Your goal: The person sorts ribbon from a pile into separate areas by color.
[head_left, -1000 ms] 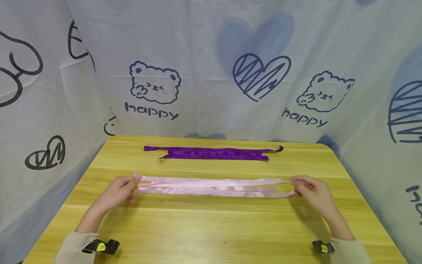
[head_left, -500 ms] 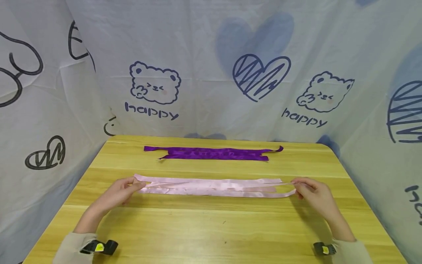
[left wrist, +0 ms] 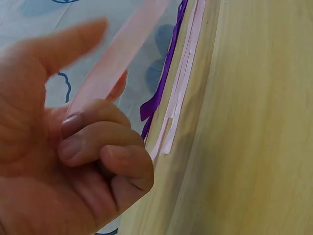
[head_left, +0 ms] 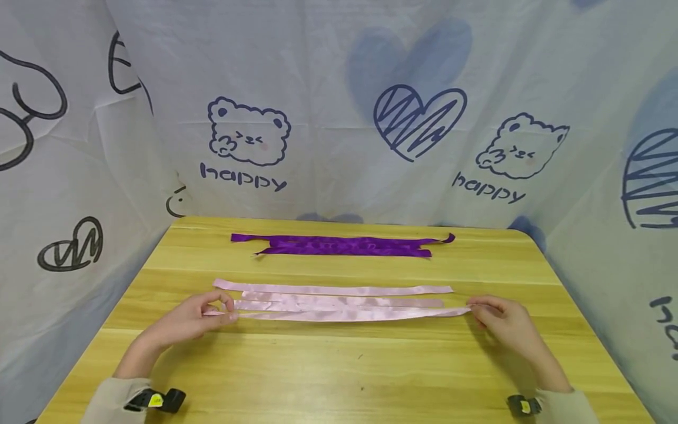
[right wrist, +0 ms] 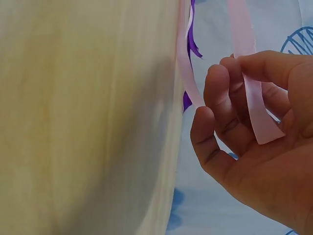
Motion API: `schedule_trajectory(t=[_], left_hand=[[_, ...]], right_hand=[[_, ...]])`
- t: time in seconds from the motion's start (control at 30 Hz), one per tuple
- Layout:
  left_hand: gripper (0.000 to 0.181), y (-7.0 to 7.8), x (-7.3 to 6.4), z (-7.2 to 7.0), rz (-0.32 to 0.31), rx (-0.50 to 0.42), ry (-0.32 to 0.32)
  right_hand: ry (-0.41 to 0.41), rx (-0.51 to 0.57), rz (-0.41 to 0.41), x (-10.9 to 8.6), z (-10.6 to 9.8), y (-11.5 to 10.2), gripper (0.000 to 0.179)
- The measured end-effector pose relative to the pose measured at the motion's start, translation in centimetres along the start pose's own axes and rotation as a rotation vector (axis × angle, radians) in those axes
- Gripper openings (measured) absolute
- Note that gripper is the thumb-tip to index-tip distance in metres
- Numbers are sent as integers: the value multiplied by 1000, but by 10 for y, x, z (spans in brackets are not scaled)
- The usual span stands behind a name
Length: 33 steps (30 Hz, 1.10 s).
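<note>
A light pink satin ribbon (head_left: 349, 316) stretches between my two hands, nearest me of the pink strips. My right hand (head_left: 500, 317) pinches its right end between thumb and fingers; in the right wrist view the tail of this ribbon (right wrist: 261, 112) hangs over the palm. At the left end, my left hand (head_left: 193, 318) has its thumb and index finger spread apart. The left wrist view shows the ribbon (left wrist: 115, 58) running into the palm, where curled fingers (left wrist: 98, 137) hold it. Other pink ribbons (head_left: 339, 290) lie side by side just behind the held one.
Several purple ribbons (head_left: 344, 246) lie in a row farther back on the wooden table (head_left: 328, 371). Behind and at the sides hangs a white cloth (head_left: 328, 159) printed with hearts and bears. A black wrist camera (head_left: 159, 400) sits on the left sleeve.
Both hands have brought the held pink ribbon toward me, from across the other pink strips to their near side. My left thumb and index finger have spread apart. The purple ribbons stay put.
</note>
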<state>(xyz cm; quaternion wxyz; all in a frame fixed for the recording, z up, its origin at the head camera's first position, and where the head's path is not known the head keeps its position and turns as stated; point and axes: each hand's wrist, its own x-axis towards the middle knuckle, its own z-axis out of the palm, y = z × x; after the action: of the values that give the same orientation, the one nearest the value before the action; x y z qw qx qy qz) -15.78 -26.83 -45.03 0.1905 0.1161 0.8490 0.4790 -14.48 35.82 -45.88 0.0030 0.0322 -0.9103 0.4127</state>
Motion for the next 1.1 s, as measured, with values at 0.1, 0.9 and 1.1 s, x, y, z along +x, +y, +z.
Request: schedule_trajectory(t=[0.1,0.9,1.1], left_hand=[[20,-2,0,0,42,-1,10],[26,-10,3,10,-114,328,227],[26,-12,4,11,-102,365,252]], right_hand=[[-1,-13,8,0,0,2,25],[-46,-225,-49,-1,-9,16,12],[-23,-249,-41,0,-13,19,12]])
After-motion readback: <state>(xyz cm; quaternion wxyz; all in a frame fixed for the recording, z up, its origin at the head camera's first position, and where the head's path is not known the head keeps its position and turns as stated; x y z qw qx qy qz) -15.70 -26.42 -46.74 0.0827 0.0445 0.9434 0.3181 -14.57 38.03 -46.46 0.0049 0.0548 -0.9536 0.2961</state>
